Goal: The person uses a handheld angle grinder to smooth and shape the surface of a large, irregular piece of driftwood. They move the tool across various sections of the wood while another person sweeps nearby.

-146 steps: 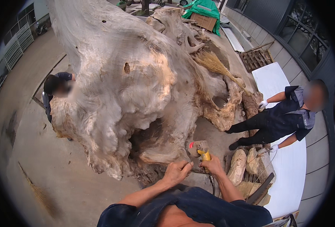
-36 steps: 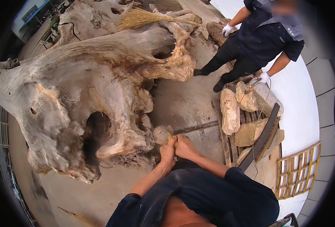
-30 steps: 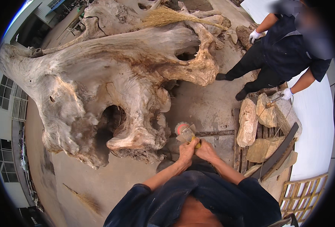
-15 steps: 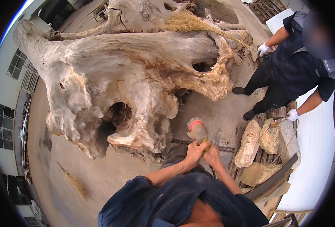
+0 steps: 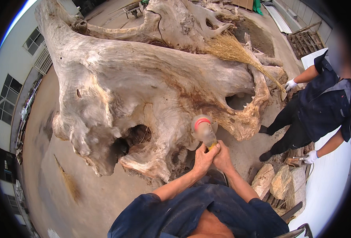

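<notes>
A dusty angle grinder (image 5: 204,133) with a red ring near its head and a yellow rear end is held out in front of me. My left hand (image 5: 203,160) is closed round its rear end. Pressed up beside it, my right hand (image 5: 223,158) is also closed on the tool. The grinder's head overlaps the lower right part of a huge pale tree root (image 5: 143,79); I cannot tell whether it touches the wood. Dark hollows open in the root to the left of the tool.
At the right stands a co-worker (image 5: 302,119) in dark clothes and white gloves, one hand holding a tool. Rough stones (image 5: 280,182) lie near that person's feet. A straw broom (image 5: 233,49) rests on the root; another broom (image 5: 68,182) lies on the floor at left.
The grinder and both my hands have moved up and forward, so its head now overlaps the root. My view has shifted, and the root and co-worker appear further right and lower.
</notes>
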Available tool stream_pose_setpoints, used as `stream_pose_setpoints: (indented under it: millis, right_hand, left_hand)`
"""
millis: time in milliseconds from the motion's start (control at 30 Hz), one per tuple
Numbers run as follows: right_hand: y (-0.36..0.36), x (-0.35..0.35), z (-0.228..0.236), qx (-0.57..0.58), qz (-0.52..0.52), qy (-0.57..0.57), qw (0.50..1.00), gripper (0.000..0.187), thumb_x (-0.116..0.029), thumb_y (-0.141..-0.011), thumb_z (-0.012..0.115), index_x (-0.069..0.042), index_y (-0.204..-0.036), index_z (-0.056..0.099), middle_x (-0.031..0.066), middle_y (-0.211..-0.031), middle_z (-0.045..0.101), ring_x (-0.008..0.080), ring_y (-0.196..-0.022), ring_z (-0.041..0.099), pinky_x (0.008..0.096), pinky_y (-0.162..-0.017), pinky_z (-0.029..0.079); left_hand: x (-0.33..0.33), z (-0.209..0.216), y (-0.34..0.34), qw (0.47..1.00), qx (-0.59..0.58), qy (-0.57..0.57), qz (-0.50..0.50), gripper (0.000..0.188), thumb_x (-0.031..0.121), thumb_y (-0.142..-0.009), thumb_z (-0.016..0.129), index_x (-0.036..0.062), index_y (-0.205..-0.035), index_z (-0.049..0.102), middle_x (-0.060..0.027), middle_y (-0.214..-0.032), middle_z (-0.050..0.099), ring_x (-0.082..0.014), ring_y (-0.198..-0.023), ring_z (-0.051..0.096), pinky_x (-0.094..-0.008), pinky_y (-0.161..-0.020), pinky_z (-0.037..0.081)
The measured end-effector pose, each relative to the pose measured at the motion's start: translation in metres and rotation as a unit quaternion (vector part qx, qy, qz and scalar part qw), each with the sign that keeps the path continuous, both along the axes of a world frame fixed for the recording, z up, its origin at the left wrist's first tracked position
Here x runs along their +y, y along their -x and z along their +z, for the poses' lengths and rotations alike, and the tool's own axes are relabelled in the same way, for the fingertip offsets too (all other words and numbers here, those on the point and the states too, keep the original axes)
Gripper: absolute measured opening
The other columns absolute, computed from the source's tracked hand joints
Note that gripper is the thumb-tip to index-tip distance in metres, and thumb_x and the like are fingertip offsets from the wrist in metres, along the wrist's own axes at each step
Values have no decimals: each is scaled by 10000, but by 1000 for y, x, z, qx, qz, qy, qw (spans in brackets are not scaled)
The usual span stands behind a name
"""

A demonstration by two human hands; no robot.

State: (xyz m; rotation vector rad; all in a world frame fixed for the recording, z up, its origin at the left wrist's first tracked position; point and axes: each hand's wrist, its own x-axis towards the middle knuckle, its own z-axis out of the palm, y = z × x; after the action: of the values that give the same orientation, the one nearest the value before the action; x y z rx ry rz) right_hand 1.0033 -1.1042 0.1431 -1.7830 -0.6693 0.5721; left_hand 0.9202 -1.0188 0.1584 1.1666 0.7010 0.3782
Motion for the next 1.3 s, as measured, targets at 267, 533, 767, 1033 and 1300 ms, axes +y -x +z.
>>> stream_pose_setpoints:
  millis: [267, 533, 767, 1033, 1300]
  right_hand:
    - [-75, 84, 62, -35, 120, -58, 990, 361, -148, -793, 780, 17, -1088, 654, 235, -907, 732, 373, -865, 757, 429, -751, 571]
    - [-173, 168, 109, -47, 246, -97, 963, 406, -157, -751, 736, 43, -1094, 651, 198, -856, 705, 283, -785, 697, 411, -754, 548]
    - [-187, 256, 139, 87, 304, -93, 944, 397, -168, -756, 703, 65, -1074, 653, 68, -785, 641, 145, -707, 612, 336, -655, 498]
    - [-191, 293, 144, 116, 293, -71, 946, 293, -120, -776, 690, 47, -1013, 654, 40, -752, 628, 112, -638, 581, 310, -588, 468]
    - [-183, 312, 146, 136, 313, -64, 938, 234, -99, -784, 695, 34, -966, 633, 50, -699, 614, 138, -553, 567, 301, -511, 448]
  left_hand:
    - [55, 24, -6, 988, -28, -143, 48, 700, 418, -1061, 634, -46, -1550, 443, -156, -1440, 605, -229, -1320, 580, -345, -1058, 471]
    - [123, 53, 14, 869, 12, -301, 393, 402, 184, -1106, 557, -33, -1445, 546, -154, -1411, 641, -239, -1171, 696, -355, -956, 550]
    - [107, 58, -30, 914, 20, -221, 338, 401, 204, -1108, 546, -28, -1434, 557, -141, -1412, 640, -234, -1181, 696, -337, -935, 552]
    - [133, 51, -72, 968, -29, -112, 221, 595, 309, -1114, 521, -35, -1578, 378, -191, -1570, 495, -280, -1302, 626, -373, -1015, 519]
    - [184, 61, -121, 954, -150, -176, 190, 898, 525, -1090, 508, -71, -1650, 137, -273, -1664, 301, -351, -1551, 316, -421, -1248, 291]
